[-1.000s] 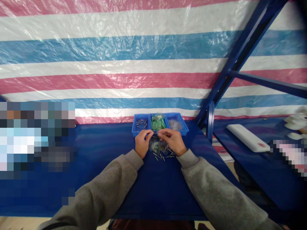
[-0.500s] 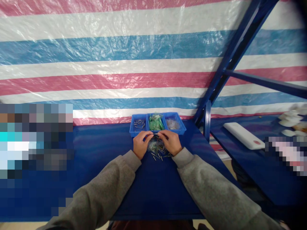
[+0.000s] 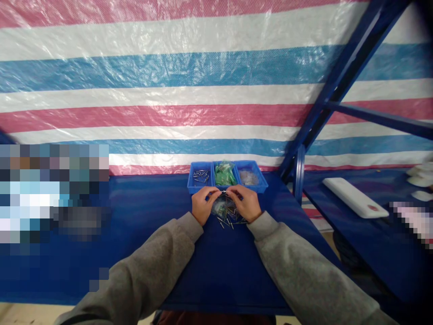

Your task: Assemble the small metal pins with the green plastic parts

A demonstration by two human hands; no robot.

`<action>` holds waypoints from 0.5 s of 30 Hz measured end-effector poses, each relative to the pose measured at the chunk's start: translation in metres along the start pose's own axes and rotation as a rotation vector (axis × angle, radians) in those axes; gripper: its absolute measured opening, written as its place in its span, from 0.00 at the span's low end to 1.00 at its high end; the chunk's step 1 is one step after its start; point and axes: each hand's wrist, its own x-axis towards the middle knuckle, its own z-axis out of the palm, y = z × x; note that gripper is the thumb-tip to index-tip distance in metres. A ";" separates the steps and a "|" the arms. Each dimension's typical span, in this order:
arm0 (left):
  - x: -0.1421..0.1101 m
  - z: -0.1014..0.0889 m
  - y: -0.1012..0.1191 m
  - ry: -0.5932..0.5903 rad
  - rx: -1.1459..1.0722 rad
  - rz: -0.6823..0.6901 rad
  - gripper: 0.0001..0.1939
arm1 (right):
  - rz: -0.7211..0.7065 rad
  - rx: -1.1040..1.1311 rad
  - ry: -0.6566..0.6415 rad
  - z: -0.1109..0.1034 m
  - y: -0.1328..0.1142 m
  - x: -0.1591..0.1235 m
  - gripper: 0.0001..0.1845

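Both hands meet over a messy pile of metal pins (image 3: 232, 222) near the far edge of the worktop (image 3: 162, 253). The left hand (image 3: 203, 206) and right hand (image 3: 244, 203) pinch a tiny silver piece (image 3: 223, 192) between them (it is too small to see well). Just past them sits a blue tray (image 3: 199, 190) holding more pins (image 3: 201, 177), green bags (image 3: 225, 175) and a clear bag (image 3: 248, 177).

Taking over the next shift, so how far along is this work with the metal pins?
Some pins already lie in the left compartment of the blue tray. In hand: the left hand and right hand pinch a small metal piece. Left: the loose pin pile below them.
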 end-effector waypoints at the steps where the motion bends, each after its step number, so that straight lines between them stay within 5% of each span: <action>1: 0.000 -0.001 0.002 -0.005 -0.005 0.016 0.07 | 0.001 -0.003 -0.002 0.000 0.000 0.000 0.13; 9: 0.000 0.000 0.006 -0.021 -0.137 0.014 0.07 | 0.006 -0.025 0.021 -0.001 -0.003 0.001 0.16; 15: 0.000 0.000 0.001 -0.065 0.004 0.077 0.10 | 0.058 -0.077 0.111 -0.005 -0.003 0.003 0.17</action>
